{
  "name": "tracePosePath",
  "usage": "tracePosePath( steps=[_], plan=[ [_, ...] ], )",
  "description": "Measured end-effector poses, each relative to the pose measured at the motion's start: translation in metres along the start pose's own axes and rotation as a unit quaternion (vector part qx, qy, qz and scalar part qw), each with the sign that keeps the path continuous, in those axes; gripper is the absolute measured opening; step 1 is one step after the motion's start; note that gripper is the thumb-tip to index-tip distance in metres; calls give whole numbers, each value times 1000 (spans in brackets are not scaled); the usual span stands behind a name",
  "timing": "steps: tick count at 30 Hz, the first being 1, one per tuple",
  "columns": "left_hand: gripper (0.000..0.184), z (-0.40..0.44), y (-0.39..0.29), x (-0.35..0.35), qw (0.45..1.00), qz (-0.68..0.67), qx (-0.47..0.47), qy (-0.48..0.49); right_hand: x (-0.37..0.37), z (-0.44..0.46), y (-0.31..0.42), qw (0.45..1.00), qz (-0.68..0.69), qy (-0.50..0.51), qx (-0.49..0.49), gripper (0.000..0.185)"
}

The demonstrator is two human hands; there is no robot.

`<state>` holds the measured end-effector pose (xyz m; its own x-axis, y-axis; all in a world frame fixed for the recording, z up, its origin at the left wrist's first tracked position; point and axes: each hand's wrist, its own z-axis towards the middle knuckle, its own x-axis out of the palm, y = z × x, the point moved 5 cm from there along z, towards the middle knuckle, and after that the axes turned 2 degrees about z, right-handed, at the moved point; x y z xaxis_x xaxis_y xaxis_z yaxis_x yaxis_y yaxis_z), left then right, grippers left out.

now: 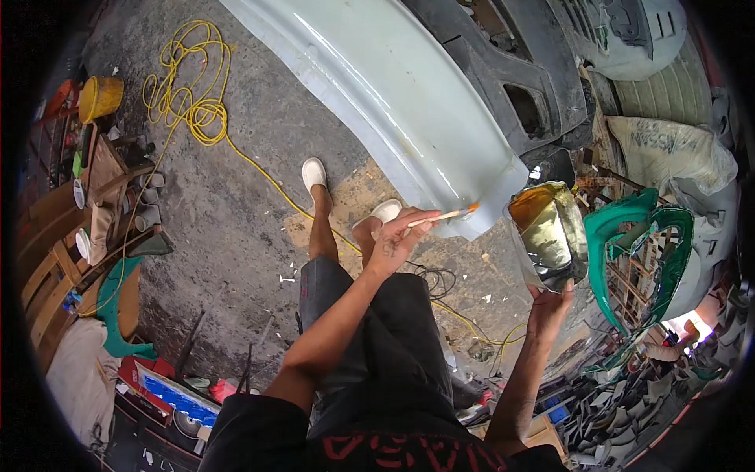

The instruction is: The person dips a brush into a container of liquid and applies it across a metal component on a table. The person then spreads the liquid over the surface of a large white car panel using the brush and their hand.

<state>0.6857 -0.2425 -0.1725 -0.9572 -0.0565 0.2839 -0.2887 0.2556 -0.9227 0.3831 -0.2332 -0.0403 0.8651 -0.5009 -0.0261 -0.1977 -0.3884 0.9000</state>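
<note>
My left hand (397,240) is closed around the pale handle of a paintbrush (440,219). The brush's orange-tinted tip lies over the near end of a long, glossy, light grey curved panel (393,86); whether it touches the surface I cannot tell. On the right, my right hand (552,311) grips the lower edge of a cut-open metal can (550,228). Its shiny inside shows yellowish and amber tones. Part of my right fingers is hidden beneath the can.
Yellow cable (206,118) lies coiled and trails over the concrete floor (228,212) past my feet. Dark moulded parts (519,71) stand behind the panel. Green frames (605,259) sit right of the can. A yellow bucket (101,98) and wooden racks (59,275) are at left.
</note>
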Motion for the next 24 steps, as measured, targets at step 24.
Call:
tracePosePath(
  steps=[24],
  plan=[
    [29, -60, 16, 14, 970, 208, 41, -119, -3, 1, -4, 998, -25, 49, 8, 61]
  ],
)
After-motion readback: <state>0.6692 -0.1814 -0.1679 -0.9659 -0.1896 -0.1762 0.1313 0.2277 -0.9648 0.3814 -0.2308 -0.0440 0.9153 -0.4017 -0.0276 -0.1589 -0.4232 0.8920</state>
